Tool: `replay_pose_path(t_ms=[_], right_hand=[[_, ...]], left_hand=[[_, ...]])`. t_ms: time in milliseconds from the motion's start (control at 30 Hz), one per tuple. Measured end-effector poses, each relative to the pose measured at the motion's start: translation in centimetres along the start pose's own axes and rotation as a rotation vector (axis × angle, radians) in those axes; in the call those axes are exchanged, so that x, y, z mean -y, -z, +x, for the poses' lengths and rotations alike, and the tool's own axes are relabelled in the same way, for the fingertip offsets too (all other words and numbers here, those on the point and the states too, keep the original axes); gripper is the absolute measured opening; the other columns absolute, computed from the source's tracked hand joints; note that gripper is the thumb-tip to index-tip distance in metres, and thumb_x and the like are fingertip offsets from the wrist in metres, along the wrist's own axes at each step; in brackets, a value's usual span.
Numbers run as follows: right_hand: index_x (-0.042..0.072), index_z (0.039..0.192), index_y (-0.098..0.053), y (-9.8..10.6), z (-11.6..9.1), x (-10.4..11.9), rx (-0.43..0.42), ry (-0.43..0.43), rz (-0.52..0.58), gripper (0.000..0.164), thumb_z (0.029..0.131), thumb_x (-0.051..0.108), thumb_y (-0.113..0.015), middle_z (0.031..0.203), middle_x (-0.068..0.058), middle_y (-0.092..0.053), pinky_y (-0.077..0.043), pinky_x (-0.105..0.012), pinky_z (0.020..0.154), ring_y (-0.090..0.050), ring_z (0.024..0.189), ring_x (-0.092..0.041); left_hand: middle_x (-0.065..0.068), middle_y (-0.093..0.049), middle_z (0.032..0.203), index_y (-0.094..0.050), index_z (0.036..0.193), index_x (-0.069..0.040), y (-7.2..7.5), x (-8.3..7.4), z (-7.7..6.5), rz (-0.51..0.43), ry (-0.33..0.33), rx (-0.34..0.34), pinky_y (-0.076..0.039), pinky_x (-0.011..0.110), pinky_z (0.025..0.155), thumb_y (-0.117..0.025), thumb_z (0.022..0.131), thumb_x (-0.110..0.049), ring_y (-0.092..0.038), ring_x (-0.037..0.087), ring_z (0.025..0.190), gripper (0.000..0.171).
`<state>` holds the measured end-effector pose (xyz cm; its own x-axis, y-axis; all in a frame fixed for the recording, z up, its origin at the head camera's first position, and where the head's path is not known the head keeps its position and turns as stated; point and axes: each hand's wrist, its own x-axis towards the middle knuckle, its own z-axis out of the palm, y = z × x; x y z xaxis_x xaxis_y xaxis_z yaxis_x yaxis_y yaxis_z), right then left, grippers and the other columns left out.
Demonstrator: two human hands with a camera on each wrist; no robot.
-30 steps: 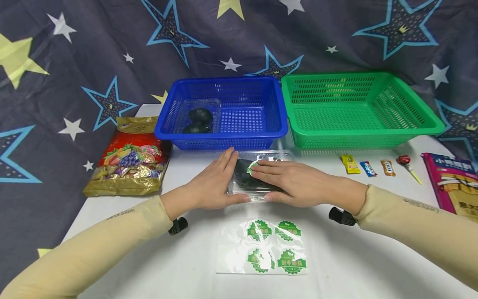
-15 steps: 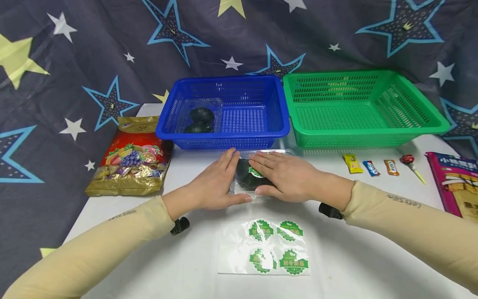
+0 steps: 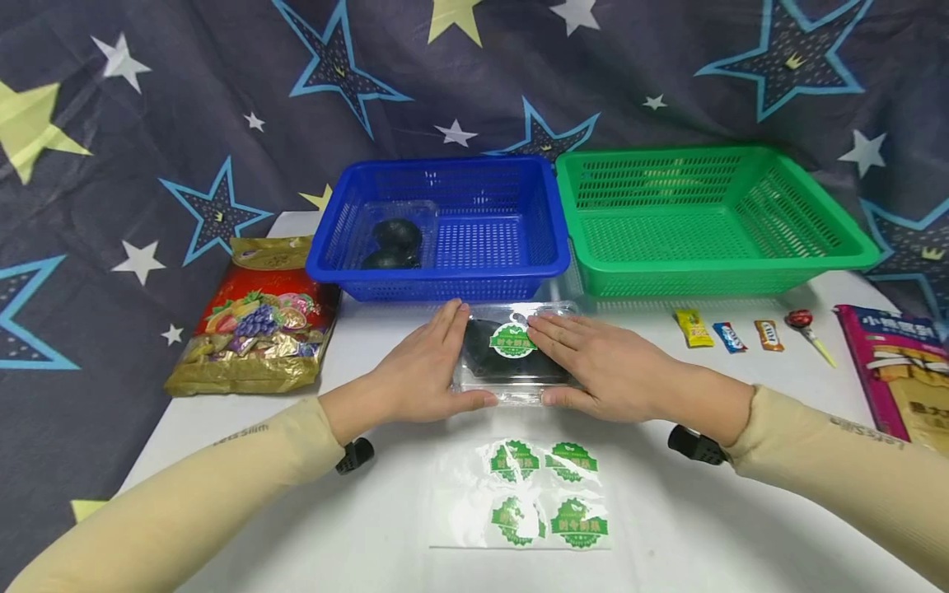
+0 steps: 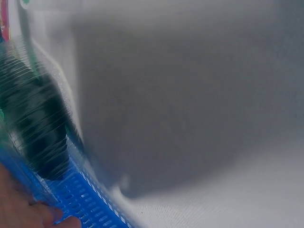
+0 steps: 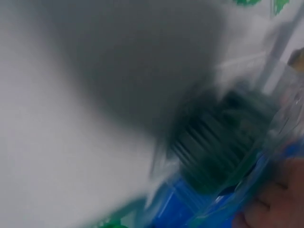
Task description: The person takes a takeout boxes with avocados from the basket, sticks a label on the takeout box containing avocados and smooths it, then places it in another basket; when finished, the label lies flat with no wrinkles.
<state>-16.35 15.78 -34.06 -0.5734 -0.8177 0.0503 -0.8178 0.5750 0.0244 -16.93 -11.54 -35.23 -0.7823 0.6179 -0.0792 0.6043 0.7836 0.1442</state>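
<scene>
A clear plastic clamshell box [image 3: 511, 391] with dark green-black rounded contents stands on the white table. On its lid is a round green-and-white sticker [image 3: 512, 339]. My left hand [image 3: 421, 362] lies along the box's left side, fingers straight and thumb at the front edge. My right hand [image 3: 604, 362] rests over the right part of the lid, fingers stretched out, tips near the sticker. In the left wrist view the ribbed box wall shows the dark contents [image 4: 40, 118]. Nearer to me lies a sheet of stickers [image 3: 460, 502] bearing several green round labels.
Behind the box stand a blue basket [image 3: 437, 270], holding another clear box [image 3: 426, 216] with dark fruit, and a green basket [image 3: 726, 262]. At left is a red-gold candy bag [image 3: 255, 317]. Small candies [image 3: 693, 328], a lollipop [image 3: 799, 319] and a magenta bag [image 3: 890, 362] lie right.
My right hand moves left over the sticker on the lid, then slides back right, leaving the sticker in plain view. My left hand stays at the box's left side.
</scene>
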Motion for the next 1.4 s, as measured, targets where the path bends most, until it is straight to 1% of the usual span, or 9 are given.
replay_pose_path(t_ms=[133, 233, 433, 567, 700, 833, 967, 1133, 1400], right_hand=[[0.000, 0.146, -0.035, -0.2, -0.7, 0.6, -0.022, 0.039, 0.062, 0.078, 0.095, 0.058, -0.043, 0.152, -0.014, -0.032, -0.029, -0.045, 0.111, -0.028, 0.140, -0.029], [0.001, 0.147, -0.034, -0.1, -0.8, 0.9, -0.024, 0.072, 0.123, 0.076, 0.095, 0.056, -0.044, 0.153, -0.012, -0.031, -0.029, -0.045, 0.111, -0.028, 0.141, -0.028], [0.003, 0.148, -0.030, -0.1, 0.5, 1.5, 0.006, 0.106, 0.194, 0.075, 0.096, 0.054, -0.043, 0.154, -0.010, -0.028, -0.026, -0.043, 0.113, -0.026, 0.141, -0.025], [0.003, 0.149, -0.028, -0.1, 2.1, 2.1, 0.049, 0.098, 0.194, 0.075, 0.097, 0.056, -0.037, 0.156, -0.010, -0.023, -0.022, -0.041, 0.114, -0.021, 0.143, -0.023], [0.003, 0.150, -0.024, -0.2, 3.2, 2.6, 0.092, 0.065, 0.176, 0.078, 0.097, 0.060, -0.029, 0.157, -0.009, -0.018, -0.019, -0.040, 0.115, -0.016, 0.144, -0.023], [0.003, 0.150, -0.022, 0.0, 3.7, 2.7, 0.114, 0.037, 0.123, 0.080, 0.097, 0.062, -0.024, 0.157, -0.011, -0.018, -0.019, -0.040, 0.115, -0.016, 0.144, -0.025], [0.002, 0.150, -0.023, 0.3, 3.9, 2.5, 0.119, 0.002, 0.073, 0.080, 0.097, 0.062, -0.023, 0.156, -0.012, -0.020, -0.020, -0.041, 0.115, -0.020, 0.143, -0.027], [0.001, 0.149, -0.027, 0.4, 3.5, 2.1, 0.094, -0.033, 0.069, 0.080, 0.097, 0.062, -0.027, 0.155, -0.015, -0.024, -0.023, -0.043, 0.114, -0.022, 0.142, -0.029], [0.000, 0.149, -0.026, 0.1, 1.4, 1.6, 0.057, -0.069, 0.072, 0.083, 0.095, 0.062, -0.034, 0.154, -0.017, -0.024, -0.022, -0.044, 0.114, -0.020, 0.143, -0.029]], left_hand=[[0.027, -0.006, 0.156, -0.005, 0.149, 0.008, -0.1, 0.0, -0.1, 0.001, 0.003, -0.009, -0.020, 0.042, 0.115, -0.040, 0.081, -0.079, -0.006, 0.034, 0.145, 0.116], [0.026, -0.005, 0.156, -0.003, 0.150, 0.006, 0.0, 0.0, -0.2, -0.004, 0.013, 0.001, -0.020, 0.042, 0.115, -0.041, 0.080, -0.079, -0.005, 0.033, 0.145, 0.117], [0.024, 0.000, 0.157, 0.000, 0.150, 0.004, 0.0, -0.1, -0.1, -0.013, 0.017, 0.027, -0.019, 0.044, 0.114, -0.038, 0.080, -0.081, -0.002, 0.031, 0.145, 0.116], [0.023, 0.002, 0.157, 0.002, 0.150, 0.003, 0.1, -0.1, -0.1, -0.009, 0.020, 0.046, -0.019, 0.044, 0.114, -0.036, 0.080, -0.081, 0.000, 0.031, 0.145, 0.116], [0.023, 0.003, 0.157, 0.002, 0.150, 0.003, 0.0, 0.0, -0.1, -0.008, 0.022, 0.053, -0.018, 0.045, 0.115, -0.037, 0.081, -0.081, 0.000, 0.031, 0.145, 0.116], [0.023, 0.002, 0.157, 0.001, 0.150, 0.003, 0.0, 0.1, -0.2, -0.008, 0.014, 0.044, -0.018, 0.044, 0.115, -0.037, 0.081, -0.080, 0.000, 0.032, 0.145, 0.115], [0.023, 0.001, 0.157, 0.000, 0.150, 0.004, 0.0, 0.1, -0.1, -0.007, 0.011, 0.028, -0.020, 0.045, 0.114, -0.036, 0.081, -0.081, -0.002, 0.033, 0.145, 0.115], [0.023, -0.001, 0.157, -0.001, 0.151, 0.003, 0.0, 0.1, 0.0, 0.005, 0.019, 0.023, -0.023, 0.046, 0.113, -0.036, 0.080, -0.081, -0.004, 0.032, 0.145, 0.116], [0.020, 0.001, 0.158, -0.001, 0.151, 0.002, 0.2, -0.3, 0.0, 0.071, 0.056, 0.044, -0.026, 0.052, 0.111, -0.032, 0.077, -0.086, -0.006, 0.030, 0.145, 0.119]])
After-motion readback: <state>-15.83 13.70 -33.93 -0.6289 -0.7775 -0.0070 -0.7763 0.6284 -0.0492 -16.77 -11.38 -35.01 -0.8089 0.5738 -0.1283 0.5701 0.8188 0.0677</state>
